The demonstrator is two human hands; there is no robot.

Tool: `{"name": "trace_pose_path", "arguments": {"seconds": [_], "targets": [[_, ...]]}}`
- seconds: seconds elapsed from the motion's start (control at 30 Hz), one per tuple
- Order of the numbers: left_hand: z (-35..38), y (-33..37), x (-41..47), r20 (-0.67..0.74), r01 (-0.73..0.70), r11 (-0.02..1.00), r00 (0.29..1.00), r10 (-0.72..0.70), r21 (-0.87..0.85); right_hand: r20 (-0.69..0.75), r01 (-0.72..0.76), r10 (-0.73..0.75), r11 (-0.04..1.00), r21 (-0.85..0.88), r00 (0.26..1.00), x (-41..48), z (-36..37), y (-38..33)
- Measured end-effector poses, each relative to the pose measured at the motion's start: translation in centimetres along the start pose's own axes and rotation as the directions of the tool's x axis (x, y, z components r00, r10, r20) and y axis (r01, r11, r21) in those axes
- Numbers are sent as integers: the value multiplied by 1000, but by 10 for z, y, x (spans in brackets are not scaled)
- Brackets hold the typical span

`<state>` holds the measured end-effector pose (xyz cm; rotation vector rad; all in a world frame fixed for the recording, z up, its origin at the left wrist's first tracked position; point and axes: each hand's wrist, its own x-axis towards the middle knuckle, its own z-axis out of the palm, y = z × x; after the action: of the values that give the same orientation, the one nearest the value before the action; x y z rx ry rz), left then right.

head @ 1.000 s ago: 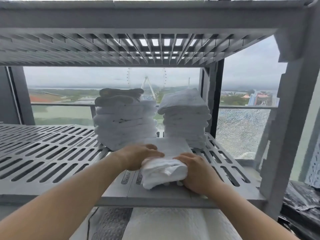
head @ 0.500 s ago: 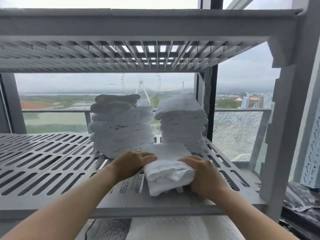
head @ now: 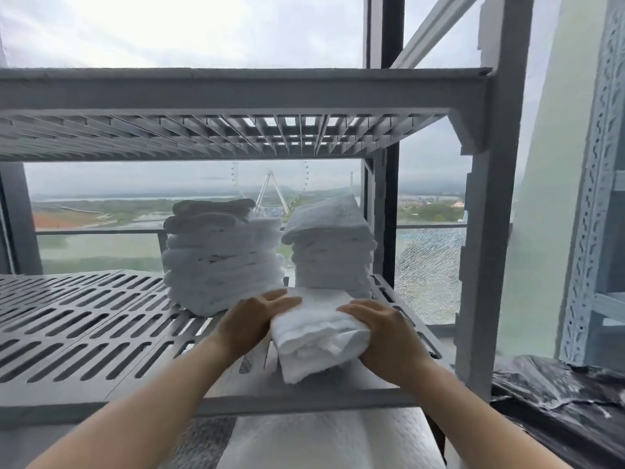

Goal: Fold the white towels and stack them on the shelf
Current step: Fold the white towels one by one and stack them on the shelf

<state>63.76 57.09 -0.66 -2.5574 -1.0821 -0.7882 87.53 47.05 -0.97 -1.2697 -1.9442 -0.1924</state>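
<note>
A folded white towel [head: 318,336] lies near the front of the grey slatted shelf [head: 84,326], held between both hands. My left hand [head: 252,319] grips its left side, fingers over the top. My right hand [head: 382,330] grips its right side. Behind it stand two stacks of folded white towels: a wider left stack [head: 220,255] and a narrower right stack [head: 333,245], both at the back of the same shelf.
The upper slatted shelf [head: 236,130] hangs low over the stacks. A grey upright post [head: 483,231] bounds the shelf on the right. White bedding [head: 324,438] lies below the shelf, black plastic [head: 558,394] at the lower right. A window with cracked glass [head: 429,269] lies behind.
The view has tilted upward, so the shelf sits lower in frame. Both hands keep their hold on the folded towel, which has shifted slightly toward the stacks.
</note>
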Motion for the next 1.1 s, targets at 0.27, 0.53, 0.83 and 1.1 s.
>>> {"name": "trace_pose_path", "arguments": {"seconds": [0.27,0.53,0.83,1.1], "targets": [[-71,16,26,-213,-88,996,973,91,22,-232,143,-176,978,-151,957,9,-30,-19],[-89,17,72,-246,-90,990,963,114,105,-321,119,-200,959,-256,926,37,-47,-8],[-62,-34,134,-324,-153,988,935,143,-4,-379,122,-309,888,-443,872,98,-31,23],[-36,-82,197,-355,-212,975,918,178,-61,-434,106,-345,868,-485,832,157,-7,51]]}}
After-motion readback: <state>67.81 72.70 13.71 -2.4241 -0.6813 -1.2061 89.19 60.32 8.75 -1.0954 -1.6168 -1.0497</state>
